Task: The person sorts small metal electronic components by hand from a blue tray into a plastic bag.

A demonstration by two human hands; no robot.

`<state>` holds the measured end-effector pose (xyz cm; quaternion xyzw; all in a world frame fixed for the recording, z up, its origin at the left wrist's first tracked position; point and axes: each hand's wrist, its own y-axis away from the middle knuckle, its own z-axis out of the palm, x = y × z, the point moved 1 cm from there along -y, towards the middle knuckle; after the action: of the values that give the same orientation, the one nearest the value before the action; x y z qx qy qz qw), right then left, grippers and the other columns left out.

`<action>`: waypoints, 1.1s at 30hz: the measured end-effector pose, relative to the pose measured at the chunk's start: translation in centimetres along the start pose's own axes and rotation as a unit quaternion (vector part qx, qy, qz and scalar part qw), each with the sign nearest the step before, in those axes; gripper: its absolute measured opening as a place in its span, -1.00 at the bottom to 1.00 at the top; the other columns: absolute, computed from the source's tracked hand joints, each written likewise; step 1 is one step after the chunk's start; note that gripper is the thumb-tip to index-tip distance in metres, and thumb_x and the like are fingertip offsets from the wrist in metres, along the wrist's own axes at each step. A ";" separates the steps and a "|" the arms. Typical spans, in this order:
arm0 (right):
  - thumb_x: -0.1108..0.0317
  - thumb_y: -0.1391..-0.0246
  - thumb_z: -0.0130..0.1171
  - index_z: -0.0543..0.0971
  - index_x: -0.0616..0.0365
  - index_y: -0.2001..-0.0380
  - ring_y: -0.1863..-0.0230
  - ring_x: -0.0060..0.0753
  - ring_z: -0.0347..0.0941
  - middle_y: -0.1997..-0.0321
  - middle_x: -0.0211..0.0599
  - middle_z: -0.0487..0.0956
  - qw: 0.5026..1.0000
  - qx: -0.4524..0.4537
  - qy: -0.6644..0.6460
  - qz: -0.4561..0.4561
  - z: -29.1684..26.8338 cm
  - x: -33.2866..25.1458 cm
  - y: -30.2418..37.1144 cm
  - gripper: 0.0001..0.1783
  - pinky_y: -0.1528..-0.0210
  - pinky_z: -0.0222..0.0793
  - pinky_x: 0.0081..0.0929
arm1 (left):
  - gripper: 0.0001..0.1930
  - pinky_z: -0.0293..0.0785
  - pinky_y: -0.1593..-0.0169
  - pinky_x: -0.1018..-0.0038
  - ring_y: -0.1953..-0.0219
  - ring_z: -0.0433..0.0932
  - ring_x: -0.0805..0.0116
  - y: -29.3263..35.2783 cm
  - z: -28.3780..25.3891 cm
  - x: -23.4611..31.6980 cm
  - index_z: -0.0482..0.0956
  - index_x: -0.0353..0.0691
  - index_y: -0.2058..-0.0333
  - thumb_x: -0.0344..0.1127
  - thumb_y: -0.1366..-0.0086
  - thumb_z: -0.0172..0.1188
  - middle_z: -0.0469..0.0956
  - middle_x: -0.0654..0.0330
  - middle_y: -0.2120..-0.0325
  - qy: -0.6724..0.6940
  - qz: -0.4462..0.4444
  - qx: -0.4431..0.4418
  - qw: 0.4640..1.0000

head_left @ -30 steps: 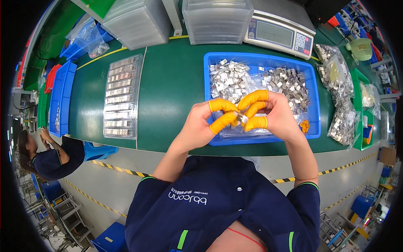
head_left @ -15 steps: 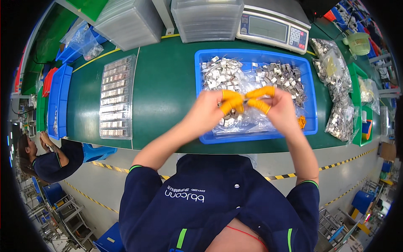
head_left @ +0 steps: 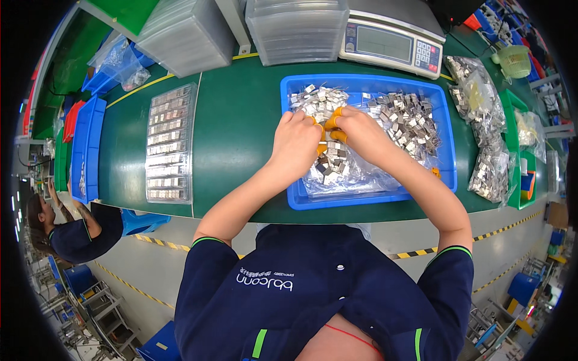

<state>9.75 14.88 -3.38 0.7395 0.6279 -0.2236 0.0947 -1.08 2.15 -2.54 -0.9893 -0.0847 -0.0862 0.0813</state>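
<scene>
A blue bin (head_left: 367, 200) on the green bench holds a heap of small silver metal parts (head_left: 409, 120) and a crumpled clear plastic bag (head_left: 352, 174). My left hand (head_left: 295, 144) and my right hand (head_left: 361, 135) are both inside the bin, close together over the parts. Orange finger cots cover the fingertips. The fingers curl down and meet near the middle of the pile. The backs of the hands hide whatever lies between the fingertips.
A clear tray (head_left: 168, 144) with rows of parts lies left of the bin. Behind stand a weighing scale (head_left: 391, 45) and clear drawer boxes (head_left: 295, 27). Bags of parts (head_left: 481, 108) sit at the right, blue bins (head_left: 87, 150) at the far left. Another person (head_left: 72, 231) works lower left.
Both hands have gone from held up near the bin's front edge down and forward into the bin, onto the pile of parts. The fingertips have stayed together.
</scene>
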 end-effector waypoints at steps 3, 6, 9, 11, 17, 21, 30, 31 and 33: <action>0.42 0.20 0.19 0.54 0.18 0.39 0.22 -0.15 0.41 0.42 -0.18 0.46 1.000 -0.017 -0.023 0.013 0.0 -0.3 0.1 -0.80 0.20 0.36 -0.30 | -0.84 0.30 0.19 0.36 0.33 0.44 0.26 0.2 -1.0 0.0 0.58 -0.26 0.51 -0.36 0.13 0.29 0.52 0.17 0.52 0.055 -0.018 0.001 0.998; 0.41 0.24 0.23 0.53 0.19 0.42 0.22 -0.13 0.40 0.42 -0.17 0.46 1.000 -0.020 0.022 -0.007 0.1 -0.4 -0.1 -0.78 0.20 0.35 -0.28 | -0.84 0.38 0.26 0.42 0.31 0.50 0.34 0.5 -2.4 0.2 0.57 -0.35 0.41 -0.43 0.01 0.24 0.56 0.15 0.43 0.260 -0.111 0.016 0.959; 0.45 0.23 0.24 0.51 0.22 0.43 0.30 -0.16 0.43 0.42 -0.16 0.47 1.000 -0.012 -0.022 -0.004 -0.3 -0.6 -0.3 -0.80 0.26 0.36 -0.32 | -0.79 0.43 0.32 0.58 0.23 0.52 0.48 1.3 -2.5 -0.5 0.53 -0.41 0.21 -0.47 -0.18 0.13 0.56 0.13 0.25 0.549 -0.187 0.065 0.812; 0.49 0.21 0.26 0.50 0.26 0.38 0.39 -0.25 0.46 0.42 -0.16 0.51 0.975 -0.041 -0.181 0.120 -1.9 -0.9 -0.3 -0.76 0.30 0.37 -0.40 | -0.73 0.43 0.21 0.58 0.23 0.51 0.45 1.7 -3.4 -0.4 0.48 -0.40 0.11 -0.47 -0.20 0.11 0.53 0.14 0.19 0.641 -0.236 0.065 0.727; 0.47 0.14 0.26 0.59 0.19 0.30 0.38 -0.46 0.49 0.36 -0.27 0.58 0.949 0.050 -0.274 0.146 -3.0 -1.6 1.1 -0.76 0.24 0.40 -0.55 | -0.67 0.39 0.03 0.55 0.16 0.51 0.39 3.1 -2.7 0.5 0.42 -0.42 0.06 -0.50 -0.18 0.12 0.54 0.10 0.22 0.720 -0.202 0.134 0.651; 0.48 0.08 0.23 0.58 0.21 0.28 0.24 -0.48 0.48 0.28 -0.31 0.57 0.888 0.082 -0.426 0.152 -3.5 -2.5 2.0 -0.78 0.13 0.38 -0.55 | -0.73 0.42 0.05 0.52 0.17 0.52 0.33 3.4 -2.3 0.8 0.46 -0.44 0.14 -0.54 -0.15 0.14 0.54 0.07 0.28 0.695 -0.198 0.142 0.677; 0.48 -0.06 0.09 0.51 0.25 0.15 0.07 -0.46 0.42 0.04 -0.26 0.49 0.735 0.096 -0.650 0.166 -3.2 -2.9 2.6 -0.75 -0.04 0.31 -0.52 | -0.77 0.44 0.09 0.54 0.23 0.54 0.38 3.5 -2.3 0.8 0.50 -0.43 0.19 -0.51 -0.16 0.14 0.55 0.06 0.27 0.714 -0.194 0.187 0.646; 0.48 -0.06 0.09 0.49 0.24 0.11 0.10 -0.48 0.42 0.05 -0.28 0.48 0.787 0.092 -0.593 0.144 -3.0 -2.9 2.6 -0.71 -0.02 0.31 -0.53 | -0.77 0.44 0.09 0.54 0.23 0.54 0.38 3.5 -2.3 0.9 0.50 -0.43 0.19 -0.51 -0.16 0.14 0.55 0.06 0.27 0.714 -0.195 0.186 0.646; 0.47 -0.06 0.08 0.47 0.24 0.07 0.12 -0.50 0.42 0.06 -0.30 0.48 0.833 0.087 -0.533 0.120 -2.8 -3.1 2.6 -0.68 -0.01 0.30 -0.55 | -0.76 0.41 0.05 0.54 0.17 0.51 0.40 3.5 -2.4 1.1 0.51 -0.42 0.18 -0.56 -0.14 0.14 0.54 0.08 0.22 0.734 -0.184 0.196 0.623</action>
<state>12.52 12.78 0.17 0.5809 0.3643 -0.6234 0.3758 0.28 -1.53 -0.53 -0.5218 -0.1919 -0.7786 0.2910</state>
